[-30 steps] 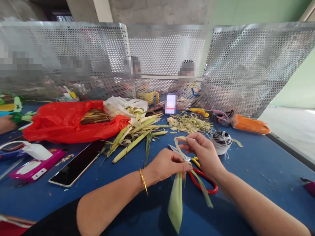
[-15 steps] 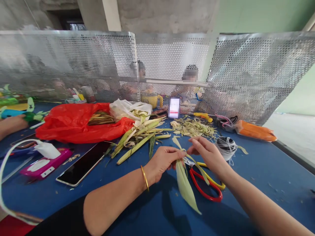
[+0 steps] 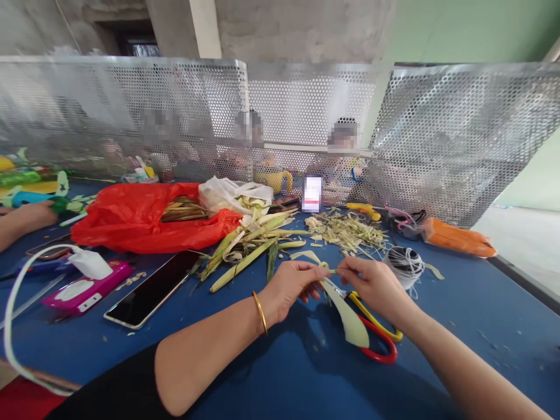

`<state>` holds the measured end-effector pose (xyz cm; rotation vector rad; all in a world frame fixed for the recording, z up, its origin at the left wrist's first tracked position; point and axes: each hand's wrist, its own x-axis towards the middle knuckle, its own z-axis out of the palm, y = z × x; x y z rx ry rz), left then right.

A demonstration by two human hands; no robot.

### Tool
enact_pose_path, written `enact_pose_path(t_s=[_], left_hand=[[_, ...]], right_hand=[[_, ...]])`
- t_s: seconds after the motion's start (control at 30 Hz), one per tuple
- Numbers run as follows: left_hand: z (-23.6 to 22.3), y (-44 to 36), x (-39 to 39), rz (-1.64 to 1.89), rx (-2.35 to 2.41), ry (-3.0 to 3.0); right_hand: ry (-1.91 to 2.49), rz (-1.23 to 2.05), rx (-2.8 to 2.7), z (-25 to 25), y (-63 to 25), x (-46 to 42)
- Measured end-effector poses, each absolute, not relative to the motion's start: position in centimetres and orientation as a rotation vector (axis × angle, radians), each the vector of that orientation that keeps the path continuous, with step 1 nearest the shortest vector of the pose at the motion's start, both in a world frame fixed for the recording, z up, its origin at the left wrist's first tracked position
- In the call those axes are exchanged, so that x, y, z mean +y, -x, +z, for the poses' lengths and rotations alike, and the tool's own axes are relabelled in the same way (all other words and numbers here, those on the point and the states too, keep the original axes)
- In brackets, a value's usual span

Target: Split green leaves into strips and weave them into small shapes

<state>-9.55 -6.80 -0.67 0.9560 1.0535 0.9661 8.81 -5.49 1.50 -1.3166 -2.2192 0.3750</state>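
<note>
A thin strip of pale green husk [image 3: 355, 326] is held in the air between two bare hands, above a blue bench [image 3: 266, 379] and partly in front of red-and-yellow scissors [image 3: 336, 289]. Its narrow part is pinched between thumb and forefinger of the left hand [image 3: 289, 287]; a fine end beside it is nipped between thumb and fingertips of the right hand [image 3: 371, 279]. A small bend shows at the left fingertips, but whether it is knotted cannot be told. One short tail is pointed away past the left hand, and the broad end is hung down toward the scissor handles.

Very little weight is to be expected — the strip should be felt as soft, limp and papery, easily folded across its width. Tearing along the grain seems the chief risk, especially if the thin end is pulled hard or if it is dry; slipping seems less likely. It is best gripped flat between finger pads, close to the narrow part where both hands are placed, with the wide end left loose — creases would probably be left there by a tight squeeze
</note>
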Motion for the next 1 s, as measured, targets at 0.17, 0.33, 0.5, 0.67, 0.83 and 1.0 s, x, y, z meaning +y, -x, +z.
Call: enact_pose_path(t_s=[0.17, 0.33, 0.5, 0.67, 0.83, 1.0], left_hand=[[-0.3, 10.0, -6.6, 0.896, 0.954, -0.812], [-0.1, 10.1, -6.7, 0.892, 0.794, -0.759], [-0.5, 9.7, -6.8, 0.905, 0.794, -0.779], [-0.6, 9.7, -6.9, 0.961, 0.816, -0.748], [-0.5, 9.7, -7.0, 0.993, 0.821, -0.751], [-0.3, 9.5, -7.2, 1.006, 0.843, -0.746]], right_hand=[[0.916, -0.201, -2.17, 2.7, -8.2, -7.1], [0.596, -0.517, -2.626, 1.8, -6.7, -8.6], [0.616, -0.679, -2.693, 0.1, -6.1, -8.3], [0.581, -0.587, -2.646, 0.2, -6.3, -8.3], [0.464, -0.533, -2.631, 0.1, -6.2, -8.7], [0.383, -0.453, -2.636, 0.3, -6.1, -8.9]])
